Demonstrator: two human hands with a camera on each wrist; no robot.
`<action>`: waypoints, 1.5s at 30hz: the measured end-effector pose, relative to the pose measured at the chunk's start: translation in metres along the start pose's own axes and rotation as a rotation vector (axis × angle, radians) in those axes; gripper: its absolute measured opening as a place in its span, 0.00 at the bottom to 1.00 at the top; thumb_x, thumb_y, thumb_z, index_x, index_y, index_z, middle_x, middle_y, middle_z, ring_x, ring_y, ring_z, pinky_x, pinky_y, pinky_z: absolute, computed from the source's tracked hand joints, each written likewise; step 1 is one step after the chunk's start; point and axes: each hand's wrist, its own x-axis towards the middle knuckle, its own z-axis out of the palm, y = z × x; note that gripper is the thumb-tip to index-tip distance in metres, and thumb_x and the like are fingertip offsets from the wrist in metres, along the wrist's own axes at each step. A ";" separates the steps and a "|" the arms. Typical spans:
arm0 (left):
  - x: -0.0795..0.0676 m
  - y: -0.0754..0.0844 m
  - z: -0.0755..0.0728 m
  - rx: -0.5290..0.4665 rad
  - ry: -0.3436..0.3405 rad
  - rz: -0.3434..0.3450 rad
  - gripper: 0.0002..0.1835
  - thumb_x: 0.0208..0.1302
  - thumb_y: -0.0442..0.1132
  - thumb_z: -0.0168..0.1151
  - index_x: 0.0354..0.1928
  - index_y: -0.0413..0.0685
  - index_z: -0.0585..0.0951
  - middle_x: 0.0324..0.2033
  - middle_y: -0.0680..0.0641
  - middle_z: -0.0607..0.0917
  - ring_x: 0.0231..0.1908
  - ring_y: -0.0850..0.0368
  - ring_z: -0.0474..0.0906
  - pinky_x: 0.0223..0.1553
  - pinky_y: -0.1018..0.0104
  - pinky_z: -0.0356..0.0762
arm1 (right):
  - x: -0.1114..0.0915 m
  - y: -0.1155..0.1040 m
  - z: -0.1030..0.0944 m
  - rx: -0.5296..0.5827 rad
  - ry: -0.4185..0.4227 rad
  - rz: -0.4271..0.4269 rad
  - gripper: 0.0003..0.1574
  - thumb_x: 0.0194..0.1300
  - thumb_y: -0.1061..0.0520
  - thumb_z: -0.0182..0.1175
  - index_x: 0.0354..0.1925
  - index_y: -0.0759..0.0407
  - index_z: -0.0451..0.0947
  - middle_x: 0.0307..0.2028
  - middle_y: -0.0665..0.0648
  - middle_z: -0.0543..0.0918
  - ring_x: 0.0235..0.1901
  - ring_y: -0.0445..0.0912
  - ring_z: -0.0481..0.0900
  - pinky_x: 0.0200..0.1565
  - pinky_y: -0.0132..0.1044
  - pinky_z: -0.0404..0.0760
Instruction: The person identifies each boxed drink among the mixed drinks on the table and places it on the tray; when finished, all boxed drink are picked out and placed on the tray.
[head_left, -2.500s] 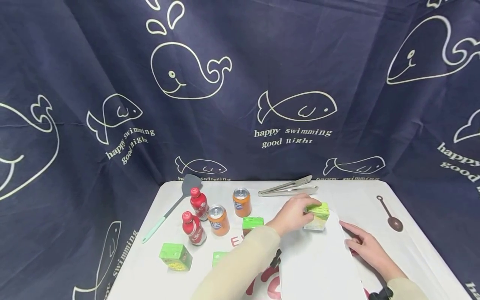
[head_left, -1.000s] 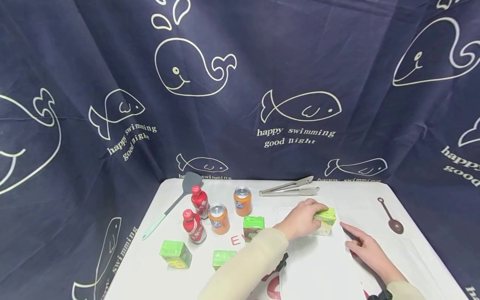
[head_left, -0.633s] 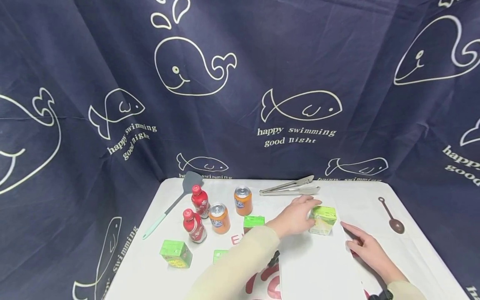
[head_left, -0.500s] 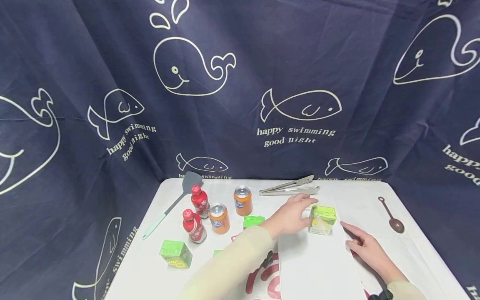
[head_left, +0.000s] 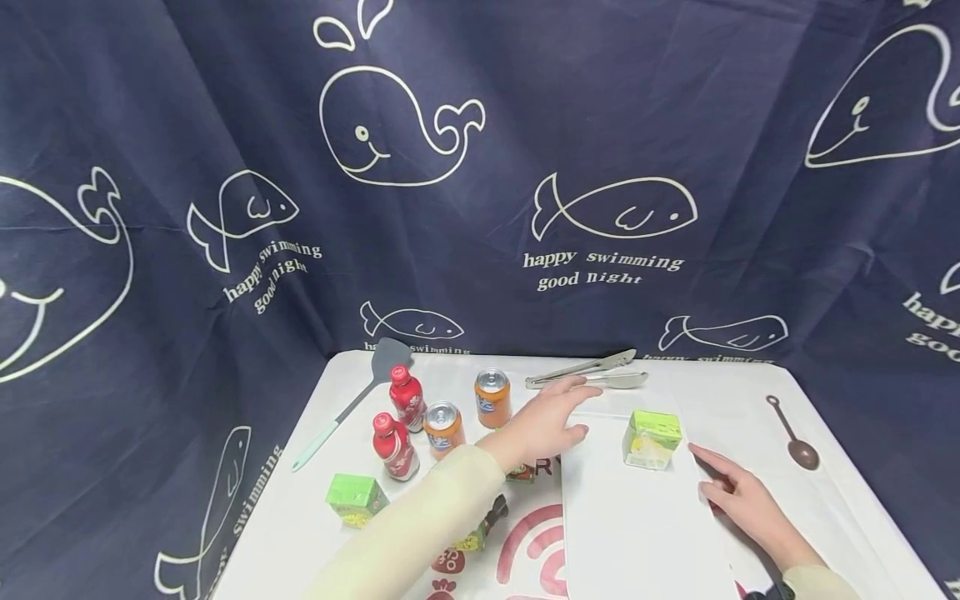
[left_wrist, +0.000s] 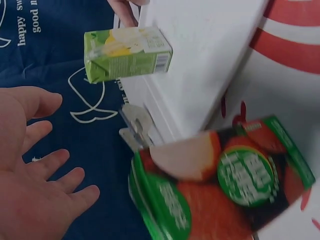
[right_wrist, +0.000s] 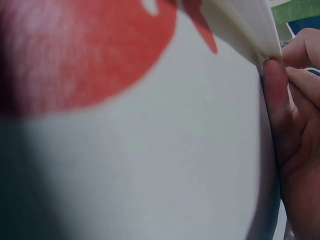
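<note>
Avoid bumping yellow-green carton [head_left: 651,442] with left hand [head_left: 542,425] (empty, fingers spread) or shifting white board [head_left: 637,525] beneath with right hand [head_left: 744,502], fingers extended at its edge: possible toppling.

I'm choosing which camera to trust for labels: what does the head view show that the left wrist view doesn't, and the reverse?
Only head: two red bottles, two orange cans, the spatula and the brown spoon.

Only left wrist: the barcode on the light green carton, and the round green label on the red-fruit carton, which the left arm mostly hides in the head view.

Both: the left hand, the light green carton on the white board, the tongs and some of the right hand.
</note>
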 end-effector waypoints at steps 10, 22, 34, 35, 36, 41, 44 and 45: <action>-0.032 -0.021 -0.025 -0.034 0.038 0.019 0.31 0.74 0.41 0.62 0.77 0.54 0.69 0.78 0.46 0.63 0.77 0.49 0.58 0.73 0.55 0.63 | 0.000 0.000 -0.001 -0.027 0.020 -0.031 0.40 0.71 0.61 0.61 0.77 0.64 0.64 0.64 0.70 0.72 0.30 0.43 0.72 0.35 0.33 0.74; -0.075 -0.049 -0.054 -0.031 0.134 0.011 0.31 0.71 0.38 0.63 0.75 0.53 0.72 0.75 0.45 0.67 0.73 0.49 0.64 0.71 0.52 0.67 | 0.001 0.000 0.000 -0.031 0.022 -0.037 0.40 0.71 0.61 0.61 0.77 0.65 0.64 0.64 0.71 0.72 0.30 0.43 0.73 0.36 0.32 0.75; -0.132 -0.077 -0.079 -0.090 0.239 -0.086 0.31 0.71 0.39 0.66 0.75 0.54 0.73 0.74 0.46 0.69 0.74 0.50 0.63 0.70 0.47 0.68 | 0.001 0.002 0.001 0.009 0.010 -0.012 0.40 0.72 0.61 0.60 0.78 0.66 0.61 0.63 0.72 0.72 0.27 0.44 0.75 0.31 0.34 0.79; -0.136 -0.080 -0.081 -0.094 0.248 -0.094 0.31 0.71 0.40 0.66 0.75 0.55 0.73 0.74 0.47 0.70 0.74 0.50 0.63 0.70 0.46 0.67 | 0.001 0.003 0.001 0.007 0.008 -0.011 0.40 0.73 0.61 0.60 0.78 0.66 0.61 0.63 0.72 0.71 0.27 0.44 0.74 0.31 0.33 0.79; -0.140 -0.082 -0.082 -0.098 0.259 -0.097 0.30 0.72 0.40 0.65 0.75 0.55 0.73 0.73 0.47 0.70 0.74 0.50 0.63 0.70 0.46 0.67 | 0.001 0.003 0.001 0.007 0.009 -0.010 0.40 0.73 0.61 0.60 0.78 0.66 0.61 0.63 0.72 0.71 0.27 0.44 0.74 0.31 0.33 0.78; -0.158 -0.095 -0.091 -0.092 0.326 -0.101 0.30 0.71 0.39 0.67 0.73 0.53 0.74 0.72 0.48 0.72 0.73 0.49 0.66 0.70 0.46 0.68 | 0.002 0.004 0.000 0.015 0.008 -0.008 0.40 0.73 0.61 0.60 0.78 0.65 0.61 0.63 0.72 0.71 0.27 0.44 0.74 0.30 0.33 0.79; -0.171 -0.104 -0.095 -0.104 0.359 -0.109 0.30 0.69 0.38 0.70 0.72 0.53 0.75 0.71 0.48 0.73 0.68 0.49 0.72 0.62 0.48 0.77 | 0.002 0.005 0.001 0.023 0.010 -0.014 0.40 0.72 0.62 0.60 0.78 0.65 0.61 0.62 0.71 0.72 0.26 0.44 0.74 0.30 0.34 0.79; -0.175 -0.107 -0.097 -0.111 0.368 -0.112 0.30 0.69 0.37 0.70 0.72 0.53 0.75 0.71 0.48 0.73 0.67 0.49 0.72 0.62 0.48 0.77 | 0.003 0.005 0.001 0.023 0.011 -0.016 0.40 0.72 0.62 0.60 0.78 0.65 0.62 0.60 0.70 0.74 0.26 0.44 0.74 0.30 0.34 0.79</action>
